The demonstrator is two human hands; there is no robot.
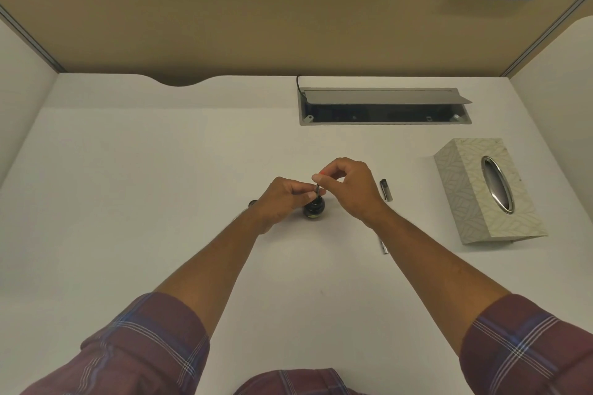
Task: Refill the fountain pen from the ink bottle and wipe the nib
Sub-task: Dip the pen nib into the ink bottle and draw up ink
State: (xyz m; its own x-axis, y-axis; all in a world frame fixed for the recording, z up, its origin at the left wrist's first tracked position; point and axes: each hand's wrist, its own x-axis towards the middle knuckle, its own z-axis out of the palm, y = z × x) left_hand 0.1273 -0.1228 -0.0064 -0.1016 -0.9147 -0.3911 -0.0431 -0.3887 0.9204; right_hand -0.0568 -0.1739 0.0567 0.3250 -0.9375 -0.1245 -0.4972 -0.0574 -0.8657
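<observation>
1. The right hand is held above the ink bottle, its thumb and forefinger pinched together on the top end of a thin dark pen part that stands upright over the bottle's mouth; a small orange-red tip is seen at the pinch.
2. The left hand is closed in a pinch on the lower stretch of the same pen part, just over the bottle's neck, with its fingertips close against those of the right hand.
3. Whether the nib is dipped in the ink cannot be told, since it is hidden by the fingers.
4. The ink bottle, small, round and dark, is set on the white tabletop between the two hands, near the middle of the view.
5. A small dark cap is seen just behind the left wrist, on the tabletop.
6. To the right of the right hand a short dark-and-silver pen piece is laid, and a slim silver piece lies beside the right forearm.
7. Further right a patterned tissue box is placed, with an oval metal opening on top.
8. At the back an open cable tray is sunk into the tabletop.
9. Rolled plaid sleeves are worn on both arms.
</observation>
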